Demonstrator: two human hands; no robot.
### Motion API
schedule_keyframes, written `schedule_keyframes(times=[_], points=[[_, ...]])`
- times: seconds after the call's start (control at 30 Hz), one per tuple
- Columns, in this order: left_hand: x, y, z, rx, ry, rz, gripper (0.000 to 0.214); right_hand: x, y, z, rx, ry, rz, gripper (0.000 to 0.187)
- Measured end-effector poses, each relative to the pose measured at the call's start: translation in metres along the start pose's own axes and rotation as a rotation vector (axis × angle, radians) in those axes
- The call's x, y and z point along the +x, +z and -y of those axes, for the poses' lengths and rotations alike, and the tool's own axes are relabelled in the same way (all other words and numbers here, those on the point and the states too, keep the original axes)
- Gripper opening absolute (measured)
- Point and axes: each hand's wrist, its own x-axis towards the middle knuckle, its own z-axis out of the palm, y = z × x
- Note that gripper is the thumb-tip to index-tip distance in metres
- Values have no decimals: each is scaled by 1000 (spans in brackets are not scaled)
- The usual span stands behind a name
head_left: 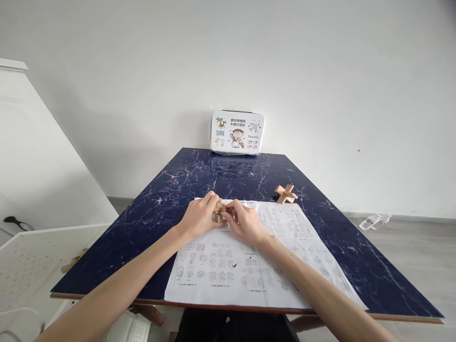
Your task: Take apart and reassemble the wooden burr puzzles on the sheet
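Both hands meet over a printed instruction sheet (228, 270) on the dark blue marble table (171, 190). My left hand (200, 217) and my right hand (245, 222) are closed from either side on a small wooden block puzzle (220, 212), fingers pinched round its pieces. Most of the puzzle is hidden by the fingers. A second wooden puzzle, a cross of interlocked sticks (285, 194), lies apart on the table just beyond the sheet's far right corner.
A white illustrated box (237, 132) stands upright against the wall at the table's far edge. A white perforated board (32, 266) lies to the left below table level. A clear plastic bottle (374, 221) lies on the floor at the right.
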Motion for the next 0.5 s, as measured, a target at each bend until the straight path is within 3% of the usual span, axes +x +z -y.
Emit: schedule_keyframes(times=[0.17,0.5], points=[[1,1,-1,-9,8,-24,34,-1,3,-2,61,34,-33,11],[2,-2,-6,-54,-6,-6,34,-1,-4,0,-25,-49,24,13]])
